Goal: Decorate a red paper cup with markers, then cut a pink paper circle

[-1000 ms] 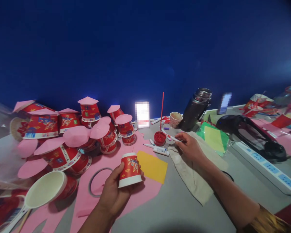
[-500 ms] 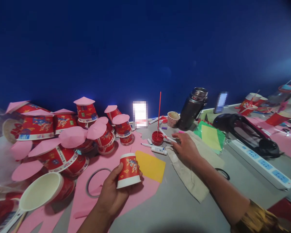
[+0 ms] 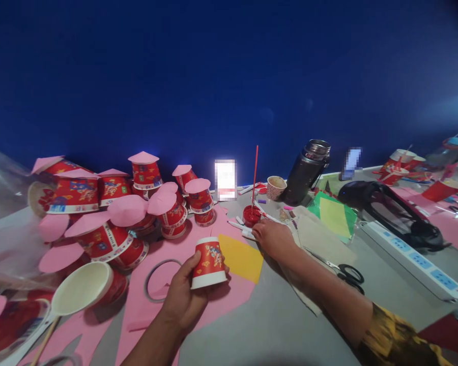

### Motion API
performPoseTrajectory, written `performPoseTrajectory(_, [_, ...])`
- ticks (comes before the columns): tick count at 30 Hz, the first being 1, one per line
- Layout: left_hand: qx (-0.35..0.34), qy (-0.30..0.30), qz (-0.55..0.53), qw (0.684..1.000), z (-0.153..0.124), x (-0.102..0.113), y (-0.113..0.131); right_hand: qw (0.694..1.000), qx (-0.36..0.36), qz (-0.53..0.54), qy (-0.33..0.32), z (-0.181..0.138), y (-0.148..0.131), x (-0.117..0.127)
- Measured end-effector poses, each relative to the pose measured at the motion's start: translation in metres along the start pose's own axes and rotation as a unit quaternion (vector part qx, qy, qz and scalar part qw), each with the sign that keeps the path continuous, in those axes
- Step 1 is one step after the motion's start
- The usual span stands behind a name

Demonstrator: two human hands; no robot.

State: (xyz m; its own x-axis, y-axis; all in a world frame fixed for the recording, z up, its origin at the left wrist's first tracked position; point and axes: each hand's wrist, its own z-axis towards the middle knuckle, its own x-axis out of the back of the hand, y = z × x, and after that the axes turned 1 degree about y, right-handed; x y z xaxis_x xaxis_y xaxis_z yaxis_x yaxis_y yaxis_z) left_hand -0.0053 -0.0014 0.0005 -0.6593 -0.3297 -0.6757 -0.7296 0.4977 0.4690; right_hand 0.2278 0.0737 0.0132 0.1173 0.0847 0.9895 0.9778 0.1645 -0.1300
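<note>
My left hand is wrapped round a red paper cup with a gold and blue print, held upside down with its white rim at the bottom. My right hand reaches over the table, its fingertips closed at the right end of a white marker pen; the fingers partly cover it. Just behind those fingers stands a small pot of red paint with a red stick in it. Other slim pens lie about the pot. A yellow paper sheet and pink paper lie beneath.
Several red cups with pink paper cones crowd the left, beside a white ladle. A tape roll lies on the pink paper. At right are a black flask, scissors, a cloth and a power strip.
My right hand has moved left from the slim pens by the pot to the white marker pen, its fingers drawing together. The scissors now show more. My left hand still holds the cup.
</note>
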Motion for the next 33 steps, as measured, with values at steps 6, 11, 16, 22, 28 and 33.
performPoseTrajectory(6, [-0.006,-0.005,0.007,1.0,0.0,-0.001,-0.001,1.0,0.012,-0.009,-0.014,-0.006,-0.003,0.001])
performPoseTrajectory(11, [-0.007,-0.007,0.016,1.0,0.0,-0.003,0.0,0.999,0.017,0.015,-0.028,-0.009,-0.004,0.002])
performPoseTrajectory(16, [-0.03,0.002,0.034,0.999,0.0,-0.002,-0.002,0.997,0.004,0.064,-0.03,-0.01,0.0,-0.004])
performPoseTrajectory(22, [-0.185,0.007,0.128,0.974,0.001,0.002,-0.005,0.992,-0.016,0.123,-0.022,-0.008,0.006,-0.012])
performPoseTrajectory(28, [-0.269,0.005,0.263,0.926,0.003,0.004,-0.011,0.99,-0.002,0.134,0.035,-0.007,0.012,-0.014])
performPoseTrajectory(33, [-0.295,0.053,0.374,0.878,0.009,0.003,-0.015,0.991,0.02,0.122,0.056,-0.015,0.006,-0.008])
